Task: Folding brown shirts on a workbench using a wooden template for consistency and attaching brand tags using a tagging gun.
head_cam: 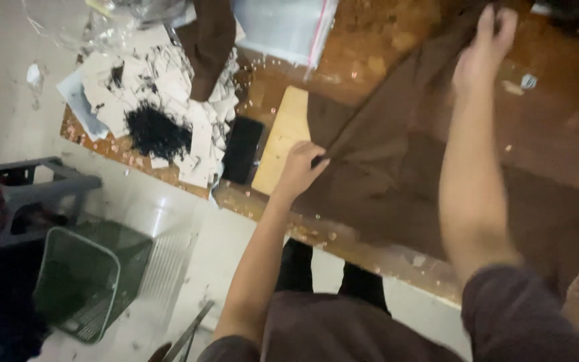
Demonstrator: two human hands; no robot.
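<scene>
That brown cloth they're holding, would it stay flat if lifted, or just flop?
Probably flop: the brown cloth folds and creases between the left hand and right hand. It looks light, and likely slides easily over the wooden table.

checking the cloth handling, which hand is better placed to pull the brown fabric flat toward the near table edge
Probably the left hand: its grip pinches the brown fabric by the near edge of the wooden table. The right hand grips it at the far end.

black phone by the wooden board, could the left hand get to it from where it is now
Probably yes. The left hand pinches the brown cloth right beside the wooden board, and the black phone lies uncovered just past it. The hand would have to let go of the cloth first.
</scene>
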